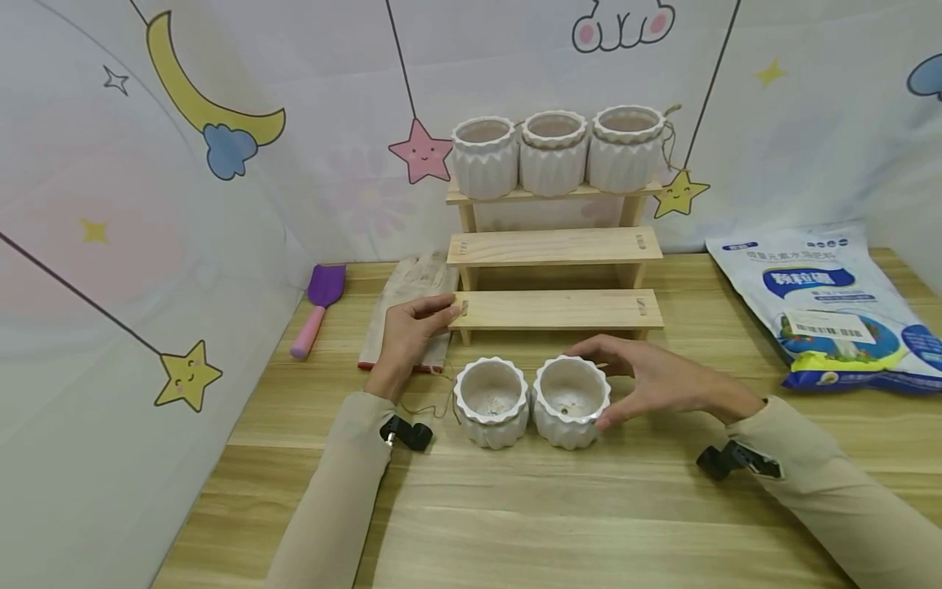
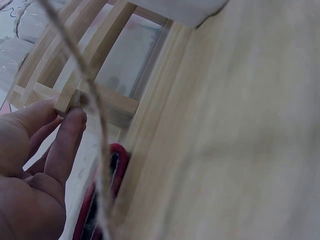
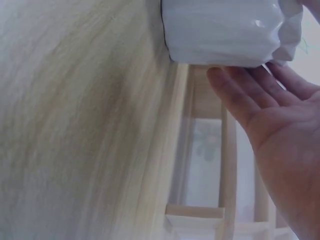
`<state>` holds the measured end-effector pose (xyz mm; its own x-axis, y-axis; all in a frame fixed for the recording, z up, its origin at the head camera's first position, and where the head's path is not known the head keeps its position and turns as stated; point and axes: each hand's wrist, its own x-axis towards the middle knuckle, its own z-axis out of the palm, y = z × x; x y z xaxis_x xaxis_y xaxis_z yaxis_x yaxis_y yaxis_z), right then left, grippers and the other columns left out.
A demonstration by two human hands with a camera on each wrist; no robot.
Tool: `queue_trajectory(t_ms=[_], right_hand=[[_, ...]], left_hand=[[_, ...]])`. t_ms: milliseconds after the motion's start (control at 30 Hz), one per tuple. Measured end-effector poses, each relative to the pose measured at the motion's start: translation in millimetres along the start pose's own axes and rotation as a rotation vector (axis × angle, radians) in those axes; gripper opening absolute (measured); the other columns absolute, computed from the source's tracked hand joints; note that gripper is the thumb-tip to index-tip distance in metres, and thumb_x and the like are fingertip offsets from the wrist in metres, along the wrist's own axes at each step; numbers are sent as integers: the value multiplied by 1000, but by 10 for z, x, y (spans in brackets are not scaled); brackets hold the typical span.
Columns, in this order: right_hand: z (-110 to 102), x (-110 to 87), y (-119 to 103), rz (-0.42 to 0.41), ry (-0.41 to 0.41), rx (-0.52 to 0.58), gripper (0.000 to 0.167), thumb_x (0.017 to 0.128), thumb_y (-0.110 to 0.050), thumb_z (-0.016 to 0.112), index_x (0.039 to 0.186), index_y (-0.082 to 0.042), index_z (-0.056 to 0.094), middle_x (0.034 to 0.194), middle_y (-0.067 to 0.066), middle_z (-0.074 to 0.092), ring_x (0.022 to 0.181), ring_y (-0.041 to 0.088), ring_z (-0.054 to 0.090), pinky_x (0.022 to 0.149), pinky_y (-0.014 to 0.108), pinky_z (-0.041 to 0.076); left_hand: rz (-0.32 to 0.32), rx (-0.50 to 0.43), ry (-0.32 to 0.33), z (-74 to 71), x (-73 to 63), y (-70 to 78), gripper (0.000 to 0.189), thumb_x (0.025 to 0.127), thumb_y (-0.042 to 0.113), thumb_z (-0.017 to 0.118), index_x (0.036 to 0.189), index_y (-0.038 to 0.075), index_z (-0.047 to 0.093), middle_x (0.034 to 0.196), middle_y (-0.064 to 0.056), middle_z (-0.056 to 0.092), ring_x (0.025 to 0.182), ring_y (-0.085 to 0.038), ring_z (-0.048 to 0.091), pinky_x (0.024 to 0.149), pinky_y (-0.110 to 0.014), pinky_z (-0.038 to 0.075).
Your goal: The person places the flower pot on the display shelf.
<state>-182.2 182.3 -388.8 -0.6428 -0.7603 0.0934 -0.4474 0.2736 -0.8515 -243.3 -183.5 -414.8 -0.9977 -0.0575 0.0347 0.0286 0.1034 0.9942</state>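
One printed curtain [image 1: 515, 49] fills everything behind the stand [image 1: 552, 249], and what a spread of desk [image 1: 515, 507] we have, running under that stand and out well in front of it! The stand itself shows three pale wooden steps, climbing toward the curtain. Over to its right lies a big white-and-blue bag [image 1: 832, 307], printed all over. To its left, a pale cloth [image 1: 412, 282] with a red hem, flat on the desk.

Now the hands! The right hand [image 1: 651, 376], in front of the stand, grasps the right near pot [image 1: 572, 432], thumb on the side away from the stand, fingers round the back. The left hand [image 1: 412, 327] pinches the left end of the stand's lowest step, thumb against fingers.

Pots next, all white and scalloped: the left near pot [image 1: 491, 433] stands upright just beside its partner, both on the desk before the stand, while three upper pots [image 1: 553, 168] line the stand's top step. A purple spade [image 1: 326, 285] with a pink handle lies left of the stand, past the cloth. Thinnest of all, twine [image 2: 102, 130], blurred in the left wrist view, crossing before the stand!
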Motion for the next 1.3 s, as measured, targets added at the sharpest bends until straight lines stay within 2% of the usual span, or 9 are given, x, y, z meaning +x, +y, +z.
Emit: queue_trajectory(t_ms=[267,867,1300], right_hand=[[14,-6,19,-31,12,-18,81,82,-19,96,147,1,53,143,9,61,132,28,59,115,27,45],[10,-4,46,-20,54,-39,80,81,-23,97,146,-4,55,141,7,62,129,29,60,113,30,48],[-74,-2,-30,-81,109,-35,80,80,-14,97,148,-4,56,142,11,62,128,27,61,111,28,50]], left_hand=[[3,-6,-2,2,2,-9,29,95,8,83,122,-4,78,123,-16,76,89,-9,72,76,-22,63],[3,-9,-6,-12,-4,-2,30,95,8,83,121,-4,78,122,-16,76,89,-9,72,76,-22,63],[16,-14,-14,-9,-9,-3,30,95,8,83,122,-4,78,122,-16,76,89,-9,72,76,-21,63]])
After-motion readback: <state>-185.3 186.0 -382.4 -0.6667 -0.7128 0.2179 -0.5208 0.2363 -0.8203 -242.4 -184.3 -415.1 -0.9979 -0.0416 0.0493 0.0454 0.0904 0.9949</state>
